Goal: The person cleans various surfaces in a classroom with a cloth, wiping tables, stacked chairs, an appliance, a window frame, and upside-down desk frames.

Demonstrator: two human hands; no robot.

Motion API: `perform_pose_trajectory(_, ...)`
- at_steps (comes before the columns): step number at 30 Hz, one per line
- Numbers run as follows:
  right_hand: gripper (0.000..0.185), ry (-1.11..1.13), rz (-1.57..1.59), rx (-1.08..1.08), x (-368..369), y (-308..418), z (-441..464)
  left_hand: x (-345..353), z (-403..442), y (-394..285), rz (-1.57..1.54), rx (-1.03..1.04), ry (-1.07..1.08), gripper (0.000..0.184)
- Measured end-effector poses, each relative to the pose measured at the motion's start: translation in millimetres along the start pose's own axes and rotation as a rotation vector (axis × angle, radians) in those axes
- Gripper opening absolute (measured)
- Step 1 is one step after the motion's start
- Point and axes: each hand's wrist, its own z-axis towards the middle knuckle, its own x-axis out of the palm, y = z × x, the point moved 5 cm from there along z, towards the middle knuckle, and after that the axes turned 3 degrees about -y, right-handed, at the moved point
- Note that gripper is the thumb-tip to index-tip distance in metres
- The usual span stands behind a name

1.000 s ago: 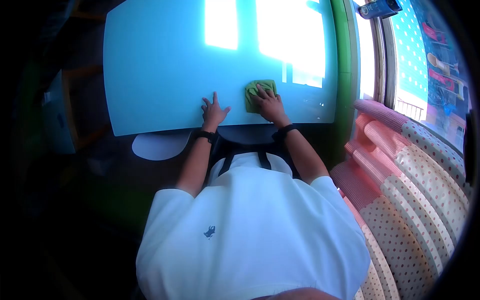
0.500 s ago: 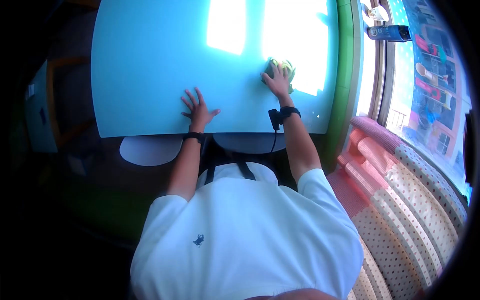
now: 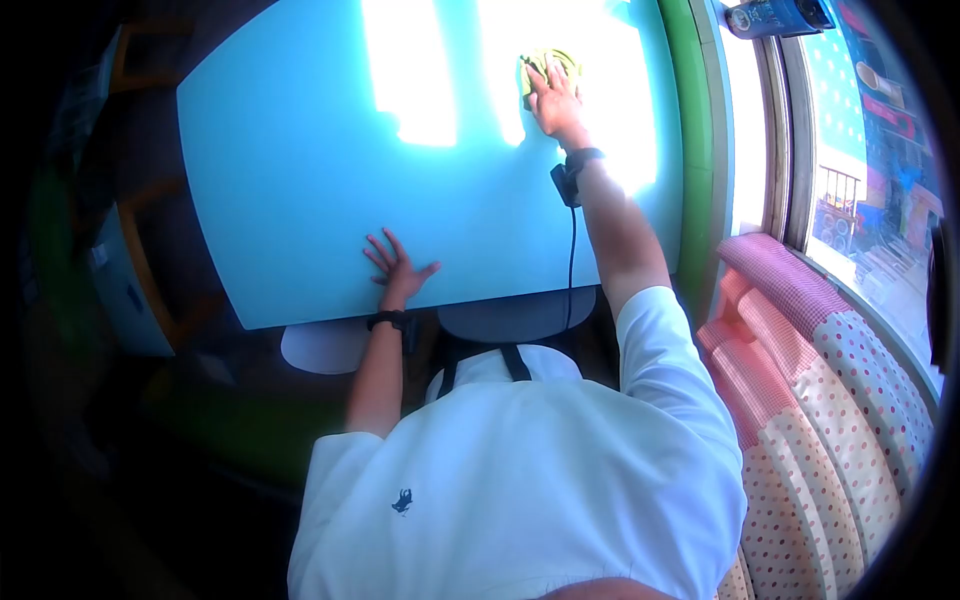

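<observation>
A crumpled yellow-green cloth (image 3: 540,64) lies on the light blue table (image 3: 300,180), in bright sunlight toward the far right. My right hand (image 3: 556,102) presses down on this cloth, its fingers spread over the top. Flat on the tabletop near the front edge rests my left hand (image 3: 398,272), fingers spread and nothing under them that I can see. Each wrist wears a black band, and a cable hangs from the right one.
Chair backs (image 3: 515,318) stand against the table's front edge. A green ledge (image 3: 683,150) and a window run along the right side, with a dark blue bottle (image 3: 775,18) on the sill. Dotted curtains (image 3: 800,400) hang at the lower right. Wood-framed furniture (image 3: 150,270) stands at left.
My right hand has moved the cloth farther away across the table, with the arm reaching out more. My left hand stays flat near the front edge. The whole view has shifted and tilted.
</observation>
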Motion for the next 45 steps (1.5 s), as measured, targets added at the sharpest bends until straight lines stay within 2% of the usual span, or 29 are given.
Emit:
perform_pose_trajectory(2,0.055,-0.075,-0.013,0.117,-5.3,-71.2,-0.8,2.2,2.3,0.3,0.011,-0.002,0.003,0.142)
perform_pose_trajectory(5,0.056,0.028,-0.079,0.347,-28.9,-144.7,-34.6,3.2,0.1,0.7,0.013,-0.005,0.015,0.143)
perform_pose_trajectory(6,0.057,-0.007,-0.021,0.368,-31.6,-160.4,-53.3,2.9,0.8,1.1,0.004,-0.013,0.032,0.144)
perform_pose_trajectory(8,0.057,0.148,0.046,0.590,-51.9,-159.5,-95.4,8.3,0.2,6.7,0.015,-0.004,0.035,0.145)
perform_pose_trajectory(10,0.055,-0.007,0.040,0.557,-35.1,-157.6,-133.7,1.3,3.3,0.7,0.032,-0.019,0.029,0.145)
perform_pose_trajectory(12,0.057,-0.045,-0.025,0.541,-7.6,-142.3,-166.0,8.2,3.7,4.2,0.064,-0.028,0.025,0.145)
perform_pose_trajectory(15,0.067,0.019,0.179,0.535,7.9,-62.9,-201.4,-12.5,-4.7,-24.9,0.124,-0.023,-0.094,0.137)
perform_pose_trajectory(17,0.075,0.097,0.226,0.397,27.5,-5.3,-214.7,-28.5,-26.5,-72.2,0.254,0.369,-0.128,0.124)
perform_pose_trajectory(19,0.071,0.266,0.378,0.204,38.0,53.9,-224.9,-23.0,-35.8,-108.4,-0.008,0.743,-0.159,0.113)
perform_pose_trajectory(20,0.067,0.353,0.479,0.112,36.2,79.1,-230.2,-11.2,-37.0,-122.8,-0.046,0.866,-0.111,0.114)
perform_pose_trajectory(21,0.063,0.375,0.687,-0.039,49.6,93.0,-232.8,3.1,-39.3,-135.4,-0.079,0.988,-0.057,0.115)
perform_pose_trajectory(22,0.058,0.421,1.063,-0.126,27.1,112.3,-232.9,18.6,-38.4,-142.6,-0.125,1.024,-0.031,0.110)
perform_pose_trajectory(23,0.056,0.468,0.853,-0.048,48.6,105.2,-239.9,32.2,-38.3,-146.3,-0.162,1.063,-0.003,0.104)
perform_pose_trajectory(24,0.055,0.490,0.648,0.021,74.6,93.4,-239.8,41.3,-35.7,-145.9,-0.074,1.089,-0.050,0.098)
perform_pose_trajectory(25,0.054,0.393,0.473,-0.003,46.2,92.7,-238.9,47.5,-28.8,-144.4,0.013,1.107,-0.105,0.093)
perform_pose_trajectory(26,0.053,0.315,0.305,-0.016,10.2,93.1,-254.2,54.8,-18.3,-139.4,0.083,1.090,-0.112,0.084)
perform_pose_trajectory(28,0.056,0.244,0.203,0.098,-27.5,77.5,-270.2,33.2,-19.7,-137.7,0.195,1.036,-0.128,0.081)
perform_pose_trajectory(30,0.062,0.142,0.133,0.162,-18.5,34.1,-281.0,18.1,-13.3,-137.9,0.306,0.934,-0.173,0.075)
perform_pose_trajectory(32,0.065,0.175,0.114,0.305,-11.8,-13.5,-284.2,-8.3,12.6,-121.9,0.238,0.825,-0.369,0.075)
perform_pose_trajectory(34,0.068,0.121,0.043,0.349,-12.6,-53.3,-279.5,-31.9,54.6,-88.5,0.170,0.563,-0.511,0.080)
perform_pose_trajectory(36,0.067,0.072,0.018,0.341,-20.4,-77.1,-265.6,-63.5,75.9,-49.0,0.039,0.157,-0.444,0.086)
perform_pose_trajectory(39,0.066,-0.025,0.017,0.300,-26.9,-94.1,-242.9,-86.6,100.0,10.3,0.038,-0.200,-0.404,0.096)
perform_pose_trajectory(42,0.065,-0.095,0.024,0.313,-20.0,-89.6,-224.7,-89.2,105.9,12.9,0.125,-0.190,-0.383,0.097)
perform_pose_trajectory(45,0.066,-0.167,-0.001,0.354,-5.8,-88.7,-221.6,-83.3,118.9,-23.5,0.160,-0.278,-0.296,0.102)
